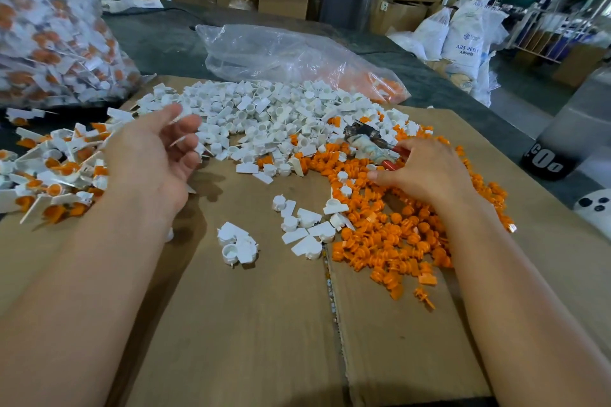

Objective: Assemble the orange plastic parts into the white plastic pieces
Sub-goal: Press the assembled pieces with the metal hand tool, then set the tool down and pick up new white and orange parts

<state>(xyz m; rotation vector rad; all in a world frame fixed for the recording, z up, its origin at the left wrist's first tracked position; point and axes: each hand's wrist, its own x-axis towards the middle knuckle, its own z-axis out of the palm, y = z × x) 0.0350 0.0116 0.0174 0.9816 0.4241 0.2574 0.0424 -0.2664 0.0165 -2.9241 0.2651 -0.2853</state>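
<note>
The orange parts (pixel 390 231) lie heaped on the right half of the cardboard sheet (pixel 264 324), probably so the right hand (pixel 426 172) can feed from them without crossing over. The heap's long axis runs from the sheet's far middle toward its right edge, and the parts themselves lie jumbled, pointing no common way. That hand rests palm down on the heap with its fingers curled into the parts. Its fingertips are hidden, so I cannot tell whether its grip has closed on one. The white pieces (pixel 264 116) are banked along the far edge, with a few strays (pixel 238 243) near the middle. Each is a round cup with a flat tab, and some of the strays lie cup-mouth up. The left hand (pixel 155 155) hovers palm up at the left end of the white bank, its grip released, fingers loosely bent round nothing I can make out. Finished pieces (pixel 62 175), white with orange seated in them, pile at the left edge, likely the drop-off side. A red-handled tool (pixel 370 139) lies just beyond the right fingers, and a clear bag (pixel 281 49) slumps on the dark surface (pixel 158 36) past the far edge
</note>
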